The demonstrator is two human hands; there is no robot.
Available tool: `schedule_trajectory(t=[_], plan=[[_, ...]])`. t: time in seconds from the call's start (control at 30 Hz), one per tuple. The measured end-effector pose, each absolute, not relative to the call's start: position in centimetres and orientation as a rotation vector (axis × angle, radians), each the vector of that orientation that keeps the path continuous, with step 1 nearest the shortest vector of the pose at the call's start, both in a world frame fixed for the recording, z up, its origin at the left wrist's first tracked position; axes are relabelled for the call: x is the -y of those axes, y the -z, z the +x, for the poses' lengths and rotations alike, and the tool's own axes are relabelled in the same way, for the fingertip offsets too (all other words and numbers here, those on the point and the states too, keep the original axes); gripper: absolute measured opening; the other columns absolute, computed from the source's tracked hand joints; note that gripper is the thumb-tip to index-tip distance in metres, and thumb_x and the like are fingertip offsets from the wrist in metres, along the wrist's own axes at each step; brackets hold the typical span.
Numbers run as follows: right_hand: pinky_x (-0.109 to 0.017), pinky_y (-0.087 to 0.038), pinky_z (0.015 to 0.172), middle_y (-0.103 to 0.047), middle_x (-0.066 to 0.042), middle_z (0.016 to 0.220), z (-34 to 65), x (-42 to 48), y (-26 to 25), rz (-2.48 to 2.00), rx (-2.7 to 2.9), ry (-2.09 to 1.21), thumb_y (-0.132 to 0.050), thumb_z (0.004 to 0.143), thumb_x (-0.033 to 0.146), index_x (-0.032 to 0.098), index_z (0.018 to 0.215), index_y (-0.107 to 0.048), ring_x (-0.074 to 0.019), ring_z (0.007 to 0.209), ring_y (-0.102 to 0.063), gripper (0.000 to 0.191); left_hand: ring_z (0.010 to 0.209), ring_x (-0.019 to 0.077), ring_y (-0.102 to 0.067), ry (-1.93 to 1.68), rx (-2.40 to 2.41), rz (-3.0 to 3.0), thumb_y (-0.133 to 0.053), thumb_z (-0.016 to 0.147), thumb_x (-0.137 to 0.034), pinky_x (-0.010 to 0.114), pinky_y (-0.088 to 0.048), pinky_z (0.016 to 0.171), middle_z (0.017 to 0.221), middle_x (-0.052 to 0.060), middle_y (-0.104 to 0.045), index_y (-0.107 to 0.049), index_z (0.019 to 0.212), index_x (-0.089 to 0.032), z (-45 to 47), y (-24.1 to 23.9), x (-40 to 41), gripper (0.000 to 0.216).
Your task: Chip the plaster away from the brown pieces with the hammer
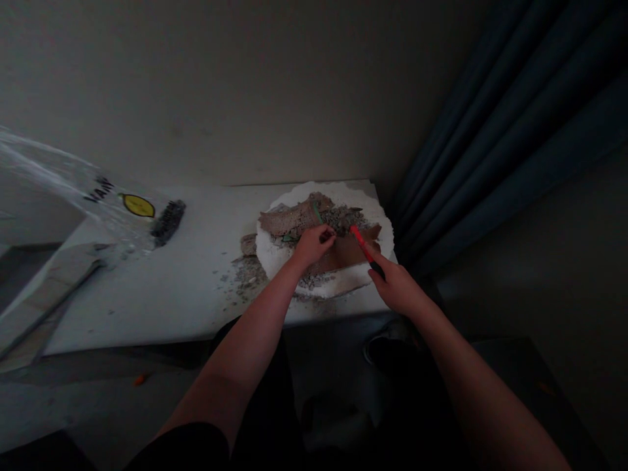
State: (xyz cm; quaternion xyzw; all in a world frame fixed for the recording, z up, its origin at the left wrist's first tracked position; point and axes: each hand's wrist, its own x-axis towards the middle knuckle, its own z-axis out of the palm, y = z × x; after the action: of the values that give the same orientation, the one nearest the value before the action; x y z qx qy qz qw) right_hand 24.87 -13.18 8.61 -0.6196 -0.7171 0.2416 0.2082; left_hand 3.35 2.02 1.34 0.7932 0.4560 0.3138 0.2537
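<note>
In the dim head view, my right hand (400, 288) is wrapped round a tool with a red and black handle (362, 239). Its far end points into grey-brown crumbly material (338, 218) and I cannot make out its kind. My left hand (313, 246) is closed just left of the tool's end, with thumb and fingertips together; whatever is between them does not show clearly. Beneath both hands lies a white, ragged-edged round slab (269, 260). On it rest a brown, rough-textured piece (289, 220) with a green strip (316, 210) and a flat brown piece (350, 254).
Loose grey crumbs (248, 275) and a small brown chunk (248, 244) lie left of the slab on the white table (171, 288). A clear plastic bag (115, 209) with a yellow lemon print stands farther left. Dark curtains (490, 131) hang at the right, and a wall rises behind.
</note>
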Motion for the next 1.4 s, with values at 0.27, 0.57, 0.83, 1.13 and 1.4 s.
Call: schedule_trajectory(t=[0.27, 0.57, 0.83, 1.13, 1.4], plan=[[-0.041, -0.054, 0.088, -0.072, -0.012, 0.125, 23.7, 14.7, -11.1, -1.632, 1.986, -0.746, -0.045, 0.099, 0.025, 0.026, 0.163, -0.027, -0.0296, 0.101, -0.072, 0.067, 0.1, 0.0236, -0.063, -0.922, -1.251, 2.281, -0.063, 0.091, -0.031, 0.037, -0.052, 0.094, 0.114, 0.012, -0.064, -0.067, 0.089, -0.015, 3.2, -0.6, -2.2, 0.017], [-0.037, -0.051, 0.078, -0.077, -0.009, 0.109, 22.9, 15.5, -11.7, -1.762, 2.064, -0.612, -0.043, 0.1, 0.023, 0.028, 0.164, -0.023, -0.0281, 0.086, -0.073, 0.068, 0.104, 0.0241, -0.065, -0.961, -1.196, 2.298, -0.061, 0.091, -0.029, 0.038, -0.053, 0.097, 0.113, 0.012, -0.065, -0.068, 0.088, -0.017, 3.2, -0.2, -2.2, 0.014], [-0.035, -0.049, 0.074, -0.078, -0.009, 0.102, 22.7, 15.5, -11.9, -1.78, 2.088, -0.575, -0.042, 0.1, 0.024, 0.027, 0.164, -0.021, -0.0266, 0.081, -0.072, 0.067, 0.102, 0.0243, -0.065, -0.966, -1.151, 2.286, -0.059, 0.092, -0.029, 0.039, -0.053, 0.096, 0.108, 0.011, -0.067, -0.066, 0.087, -0.017, 3.3, -0.3, -2.0, 0.015], [-0.035, -0.049, 0.073, -0.078, -0.009, 0.096, 22.5, 15.6, -11.9, -1.825, 2.106, -0.546, -0.041, 0.1, 0.023, 0.025, 0.165, -0.021, -0.0274, 0.079, -0.071, 0.068, 0.104, 0.0237, -0.064, -0.915, -1.186, 2.272, -0.06, 0.092, -0.029, 0.039, -0.051, 0.098, 0.11, 0.011, -0.067, -0.067, 0.09, -0.018, 3.3, -0.5, -2.0, 0.013], [-0.036, -0.049, 0.074, -0.078, -0.009, 0.101, 22.5, 15.4, -12.1, -1.846, 2.106, -0.54, -0.041, 0.1, 0.023, 0.026, 0.165, -0.02, -0.0278, 0.08, -0.071, 0.069, 0.098, 0.0228, -0.064, -0.911, -1.169, 2.281, -0.059, 0.092, -0.028, 0.036, -0.052, 0.093, 0.104, 0.01, -0.067, -0.067, 0.089, -0.017, 3.3, -0.3, -2.3, 0.014]])
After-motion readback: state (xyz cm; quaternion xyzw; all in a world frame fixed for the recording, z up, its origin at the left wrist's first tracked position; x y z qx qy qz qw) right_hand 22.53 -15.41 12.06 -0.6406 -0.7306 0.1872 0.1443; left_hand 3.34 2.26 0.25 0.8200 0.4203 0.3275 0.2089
